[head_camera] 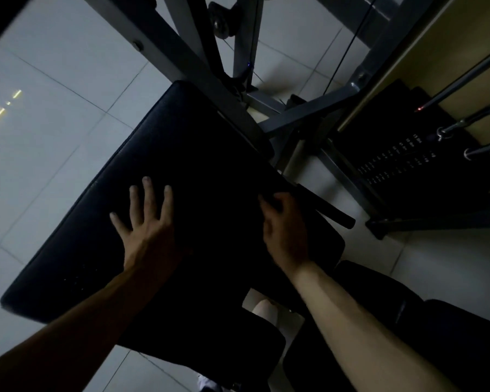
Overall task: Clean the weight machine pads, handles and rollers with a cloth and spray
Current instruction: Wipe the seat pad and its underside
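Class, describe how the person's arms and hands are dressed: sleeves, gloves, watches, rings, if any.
The left forearm and right forearm are bare to the frame's edge: no sleeves show. The left hand and right hand wear no gloves; no watch, bracelet or ring is visible, though dim light could hide a thin ring.

a: the pad [181,154] looks like smooth black vinyl, faintly shiny, with a stitched edge.
b: the frame [181,52] is matt grey painted metal; the floor tiles [54,94] are glossy. the rods [464,72] are bare bright metal, the handle grip [331,210] matt black, rubber or foam.
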The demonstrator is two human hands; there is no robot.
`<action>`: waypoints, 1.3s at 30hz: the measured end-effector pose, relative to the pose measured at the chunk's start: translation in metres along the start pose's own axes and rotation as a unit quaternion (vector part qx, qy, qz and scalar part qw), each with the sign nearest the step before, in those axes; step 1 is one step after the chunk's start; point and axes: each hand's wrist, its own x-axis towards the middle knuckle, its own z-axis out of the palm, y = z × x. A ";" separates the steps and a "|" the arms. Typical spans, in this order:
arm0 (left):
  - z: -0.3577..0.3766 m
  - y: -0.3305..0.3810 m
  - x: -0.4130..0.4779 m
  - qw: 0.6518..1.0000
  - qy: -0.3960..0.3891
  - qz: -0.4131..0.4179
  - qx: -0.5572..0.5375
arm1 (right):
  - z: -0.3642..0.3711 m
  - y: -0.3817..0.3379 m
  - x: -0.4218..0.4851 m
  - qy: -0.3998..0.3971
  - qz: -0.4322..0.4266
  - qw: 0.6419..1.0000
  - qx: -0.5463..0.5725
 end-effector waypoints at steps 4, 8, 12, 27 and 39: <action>-0.001 0.002 -0.001 1.000 0.007 -0.004 0.001 | 0.000 -0.007 0.039 0.099 0.216 0.968 0.082; -0.002 0.006 -0.001 1.000 0.013 -0.019 0.019 | 0.037 -0.099 -0.012 -0.056 0.091 0.985 0.134; -0.007 -0.007 -0.009 0.999 0.044 0.007 0.011 | 0.033 -0.081 -0.003 -0.067 -0.100 0.993 0.003; -0.022 -0.042 -0.002 0.993 -0.005 -0.108 -0.039 | 0.049 -0.094 0.028 -0.074 -0.209 0.975 -0.011; -0.018 -0.048 -0.004 0.993 0.017 -0.108 -0.037 | 0.066 -0.153 0.036 -0.068 -0.215 0.974 -0.010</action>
